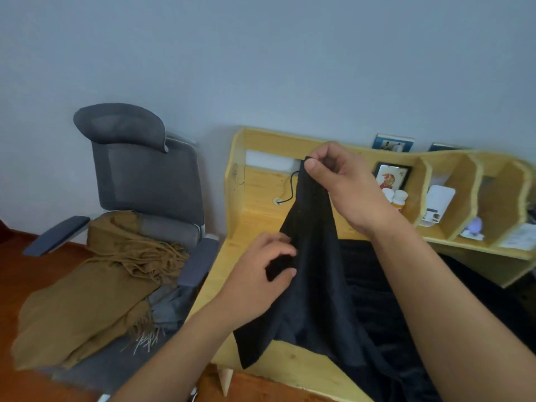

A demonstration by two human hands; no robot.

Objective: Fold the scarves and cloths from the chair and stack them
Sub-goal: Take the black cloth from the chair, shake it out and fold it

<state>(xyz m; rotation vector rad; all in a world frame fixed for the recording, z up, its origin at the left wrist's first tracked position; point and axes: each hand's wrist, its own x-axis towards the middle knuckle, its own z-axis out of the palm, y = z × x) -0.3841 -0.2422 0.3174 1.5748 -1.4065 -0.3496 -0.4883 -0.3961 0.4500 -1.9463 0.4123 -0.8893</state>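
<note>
A black cloth (316,274) hangs over the wooden desk (261,224). My right hand (342,184) pinches its top corner and holds it up. Lower down, my left hand (261,274) grips the cloth's left edge. The cloth's bottom drapes onto the desk and over its front edge. On the grey office chair (148,175) to the left lies a brown fringed scarf (95,288), loosely spread over the seat, with a grey cloth (168,306) partly hidden under it.
More dark fabric (435,291) lies on the desk to the right. The desk's back shelf holds a framed picture (391,177), small bottles (396,198) and papers in wooden compartments. A black cable (287,192) runs from the shelf. The floor is red-brown wood.
</note>
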